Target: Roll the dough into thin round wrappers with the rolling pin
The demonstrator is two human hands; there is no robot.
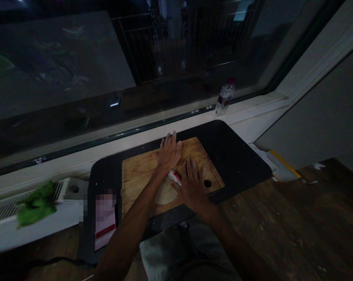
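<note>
A wooden cutting board (138, 168) with a round hole lies on a black tabletop (223, 148). My left hand (169, 152) is over the board's far part, fingers stretched forward and whitish at the tips. Nearer and to the right, my right hand (194, 181) rests palm down with its fingers spread. A small white-and-red tube-like object (175, 177) lies between my left wrist and right hand, its right end partly hidden by the right hand. Under and beside it is a flat, pale, rounded sheet that looks like dough (166, 194), partly covered by my left forearm.
A clear plastic bottle (224, 97) with a pink cap stands on the sill by the window. Left of the board lies a pink packet (104, 222), partly blurred out. A green cloth (38, 203) drapes over a white radiator (68, 210). Papers (270, 162) sit beyond the right edge.
</note>
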